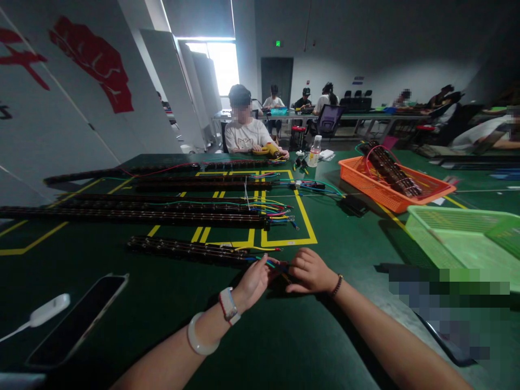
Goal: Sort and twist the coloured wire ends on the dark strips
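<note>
Head view: I take the taped yellow square (289, 242) on the green table (162, 336) as my marker. Long black strips (162, 215) run left from it, their wired ends laid inside it, probably to keep the leads together. An orange basket (365, 181) sits right of the square, and a green basket (467, 238) right and nearer. A shorter strip (182, 249) lies just on its near side, wire end within reach. A phone (77, 319) rests well left, out of the way. Just nearer than the square's near edge, the left hand (254, 281) pinches the coloured wires (268, 264), fingers narrow. The right hand (311, 271) closes its fingers on the same bundle, apparently steadying it.
</note>
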The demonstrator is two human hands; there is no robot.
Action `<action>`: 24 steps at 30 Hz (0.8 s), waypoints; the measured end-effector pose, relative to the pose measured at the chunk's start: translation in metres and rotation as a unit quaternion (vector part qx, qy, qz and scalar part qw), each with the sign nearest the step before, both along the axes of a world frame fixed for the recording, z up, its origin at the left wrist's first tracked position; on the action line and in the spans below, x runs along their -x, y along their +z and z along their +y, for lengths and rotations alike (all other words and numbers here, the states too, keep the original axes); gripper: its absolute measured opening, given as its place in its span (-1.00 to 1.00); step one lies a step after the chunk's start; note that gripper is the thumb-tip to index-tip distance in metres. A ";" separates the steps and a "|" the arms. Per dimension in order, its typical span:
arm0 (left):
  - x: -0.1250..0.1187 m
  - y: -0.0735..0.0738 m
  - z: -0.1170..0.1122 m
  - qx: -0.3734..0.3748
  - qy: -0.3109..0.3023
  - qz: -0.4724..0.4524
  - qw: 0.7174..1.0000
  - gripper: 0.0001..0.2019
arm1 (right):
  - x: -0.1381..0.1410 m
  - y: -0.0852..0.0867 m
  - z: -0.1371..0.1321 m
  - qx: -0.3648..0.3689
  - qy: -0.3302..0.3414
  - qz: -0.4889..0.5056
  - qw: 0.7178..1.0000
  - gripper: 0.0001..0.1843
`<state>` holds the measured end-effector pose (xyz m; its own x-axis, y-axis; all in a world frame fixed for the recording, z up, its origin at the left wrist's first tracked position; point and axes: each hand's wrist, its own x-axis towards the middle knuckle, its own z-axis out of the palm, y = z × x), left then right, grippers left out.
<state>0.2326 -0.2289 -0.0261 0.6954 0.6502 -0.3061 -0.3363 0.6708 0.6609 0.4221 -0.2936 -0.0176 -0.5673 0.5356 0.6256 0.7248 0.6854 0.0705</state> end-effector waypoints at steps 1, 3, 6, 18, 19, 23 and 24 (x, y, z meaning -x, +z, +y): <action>0.000 0.000 0.000 0.005 -0.003 0.002 1.000 -0.77 | 0.001 0.000 -0.001 -0.007 0.018 -0.037 0.999 -0.59; 0.000 0.000 0.000 0.012 -0.003 0.005 1.000 -0.76 | 0.002 0.000 0.000 -0.006 0.030 -0.093 0.995 -0.61; 0.000 0.001 0.000 0.008 0.005 0.005 1.000 -0.75 | 0.003 -0.001 0.002 -0.009 0.009 -0.127 0.992 -0.77; 0.000 0.005 -0.003 -0.017 0.007 0.004 1.000 -0.67 | 0.002 -0.011 0.010 0.033 -0.174 0.132 0.975 -0.77; 0.000 0.003 -0.003 -0.020 0.010 0.008 1.000 -0.68 | 0.000 -0.012 0.012 0.049 -0.193 0.148 0.969 -0.76; 0.000 0.000 -0.003 -0.029 0.010 -0.004 1.000 -0.75 | -0.004 -0.016 0.019 0.090 -0.233 0.170 0.953 -0.70; 0.000 0.000 -0.003 -0.030 0.008 -0.008 0.999 -0.75 | -0.005 -0.017 0.020 0.098 -0.238 0.169 0.951 -0.69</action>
